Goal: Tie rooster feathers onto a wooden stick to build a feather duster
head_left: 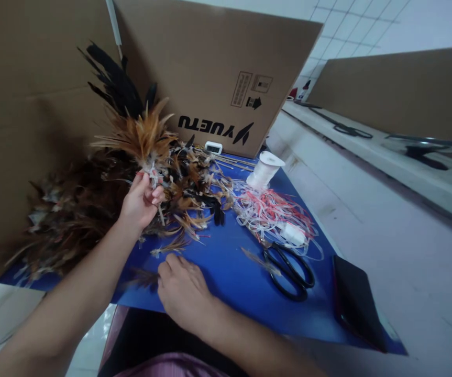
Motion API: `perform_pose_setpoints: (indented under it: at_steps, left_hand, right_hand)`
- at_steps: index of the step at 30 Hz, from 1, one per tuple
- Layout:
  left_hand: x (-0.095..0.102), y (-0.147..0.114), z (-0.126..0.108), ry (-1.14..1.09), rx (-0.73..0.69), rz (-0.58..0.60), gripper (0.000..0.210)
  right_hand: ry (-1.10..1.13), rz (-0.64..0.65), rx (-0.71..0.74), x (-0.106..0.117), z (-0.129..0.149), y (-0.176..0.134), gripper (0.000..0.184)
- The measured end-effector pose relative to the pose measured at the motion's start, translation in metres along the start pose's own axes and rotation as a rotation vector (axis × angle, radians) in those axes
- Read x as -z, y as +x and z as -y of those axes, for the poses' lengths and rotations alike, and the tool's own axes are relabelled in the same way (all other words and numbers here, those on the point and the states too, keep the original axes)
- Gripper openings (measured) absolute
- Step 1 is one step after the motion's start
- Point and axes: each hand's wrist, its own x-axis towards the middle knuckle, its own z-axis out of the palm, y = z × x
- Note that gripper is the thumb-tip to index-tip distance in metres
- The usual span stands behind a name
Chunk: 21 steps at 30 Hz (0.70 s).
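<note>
My left hand [142, 200] is closed around the bound base of a feather bundle [143, 131], held upright. Orange-brown feathers ring its lower part and long black ones rise from the top. White ties wrap the base, and a thin stick end pokes out below my fingers. Low over the blue tabletop [218, 272], my right hand [184, 293] has its fingers curled. A small brown feather [143, 277], blurred, sticks out to the left from those fingers; their grip on it is partly hidden. Another loose feather [174, 244] lies just beyond that hand.
A big feather heap [76, 209] covers the left and back. To the right are black-handled scissors [288, 272], tangled red and white ties [268, 209], a white spool [265, 168] and a dark phone-like object [357, 301]. Cardboard [210, 68] walls the back.
</note>
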Motion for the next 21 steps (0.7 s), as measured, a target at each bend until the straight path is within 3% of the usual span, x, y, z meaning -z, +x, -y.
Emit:
perform_pose_setpoints:
  at_steps: [3,6,10,13,16,21]
  left_hand:
    - [0.001,0.000,0.001,0.011,-0.003,0.012,0.012]
    - [0.002,-0.001,0.003,0.011,-0.001,0.029,0.014]
    - [0.000,-0.005,0.010,0.028,0.035,0.046,0.018]
    - [-0.003,-0.010,0.018,0.072,0.089,0.082,0.018]
    - [-0.005,-0.015,0.026,0.113,0.136,0.062,0.022]
    - [-0.009,-0.021,0.034,0.139,0.191,0.042,0.022]
  right_hand:
    - [0.079,0.013,-0.004,0.010,-0.012,0.000,0.013]
    - [0.344,-0.036,-0.064,0.030,-0.032,-0.002,0.010]
    - [0.840,-0.157,-0.293,0.054,-0.061,-0.001,0.005]
    - [1.125,-0.291,-0.445,0.063,-0.079,0.005,0.016]
    - [1.309,-0.395,-0.468,0.065,-0.091,0.012,0.024]
    - [1.474,-0.425,-0.468,0.051,-0.108,0.023,0.027]
